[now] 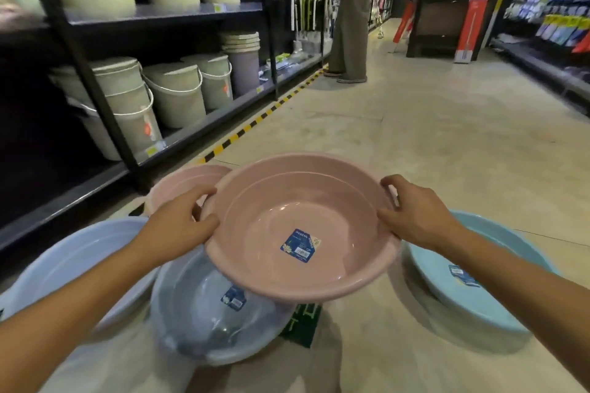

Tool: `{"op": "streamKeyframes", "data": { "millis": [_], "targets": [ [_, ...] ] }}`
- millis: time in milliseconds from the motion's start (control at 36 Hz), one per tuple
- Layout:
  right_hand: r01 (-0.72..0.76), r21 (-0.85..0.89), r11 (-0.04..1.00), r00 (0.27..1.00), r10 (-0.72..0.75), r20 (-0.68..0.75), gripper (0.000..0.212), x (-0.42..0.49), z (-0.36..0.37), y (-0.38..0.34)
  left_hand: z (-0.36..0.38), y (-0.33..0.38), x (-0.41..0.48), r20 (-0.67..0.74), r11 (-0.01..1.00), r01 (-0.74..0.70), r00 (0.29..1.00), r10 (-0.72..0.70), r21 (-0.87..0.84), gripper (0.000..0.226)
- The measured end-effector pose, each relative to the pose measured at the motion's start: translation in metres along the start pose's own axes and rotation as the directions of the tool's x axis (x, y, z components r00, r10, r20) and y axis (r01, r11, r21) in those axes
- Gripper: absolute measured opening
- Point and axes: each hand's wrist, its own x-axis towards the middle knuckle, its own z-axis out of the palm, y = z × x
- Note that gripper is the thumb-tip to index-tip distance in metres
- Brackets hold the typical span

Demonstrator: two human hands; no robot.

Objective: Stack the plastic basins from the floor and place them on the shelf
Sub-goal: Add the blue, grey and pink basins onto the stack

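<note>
We hold a pink basin in the air over the floor, our left hand closed on its left handle and our right hand closed on its right handle, fingers curled through the handle slots. The basin is open side up and tilts slightly toward us, with a blue label stuck inside. Directly beneath it, partly covered by its near rim, a grey-blue basin lies on the floor, blurred. A pale lavender basin lies to the left, crossed by our left forearm, and a second pink basin shows behind our left hand, mostly hidden. To the right a light blue basin rests well apart from the others, its near edge hidden by our right forearm. A dark green object peeks out between the basins; we cannot tell what it is. On the left the shelf carries lidded pails, and yellow-and-black tape runs along its foot. Farther down the aisle a person's trousered legs stand by the shelving, cut off at the top edge.
</note>
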Motion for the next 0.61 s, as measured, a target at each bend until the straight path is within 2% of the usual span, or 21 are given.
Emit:
{"op": "streamKeyframes", "data": {
  "millis": [222,500,611],
  "targets": [
    [0.061,-0.019,0.998,0.997,-0.060,0.055,0.054,0.024,0.062,-0.048,-0.006,-0.070,-0.012,-0.041,0.990,0.142,0.989,-0.142,-0.004,0.049],
    [0.109,-0.012,0.994,0.981,-0.106,0.162,0.046,0.029,0.138,-0.067,0.015,-0.138,-0.033,0.025,0.966,0.257,0.966,-0.258,0.041,0.052],
    [0.111,-0.009,0.994,0.978,-0.108,0.181,0.050,0.027,0.166,-0.066,0.026,-0.157,-0.040,0.037,0.950,0.296,0.953,-0.301,0.103,0.056]
  ]
}}
